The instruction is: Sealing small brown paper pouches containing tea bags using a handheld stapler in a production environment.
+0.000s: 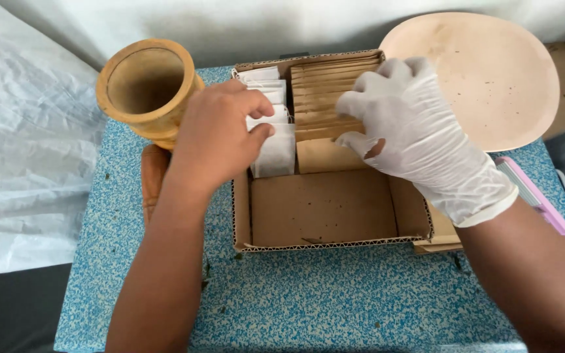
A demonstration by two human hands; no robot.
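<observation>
A shallow cardboard box (325, 243) sits on a blue speckled table (308, 301). Its far half holds a row of white sachets (274, 153) on the left and a row of brown paper sachets (325, 98) on the right. My left hand (220, 134) is bare and pinches the nearest white sachet between thumb and fingers. My right hand (413, 137) wears a white glove with a tear near the thumb. Its fingers press on the tops of the brown sachets. The near half of the box is bare cardboard.
A wooden mortar (146, 85) stands at the table's far left, with a wooden pestle (154, 176) lying beside the box. A round pale plate (492, 72) lies at the far right. A pink flat object (544, 206) is at the right edge. White plastic sheeting (21, 144) covers the left.
</observation>
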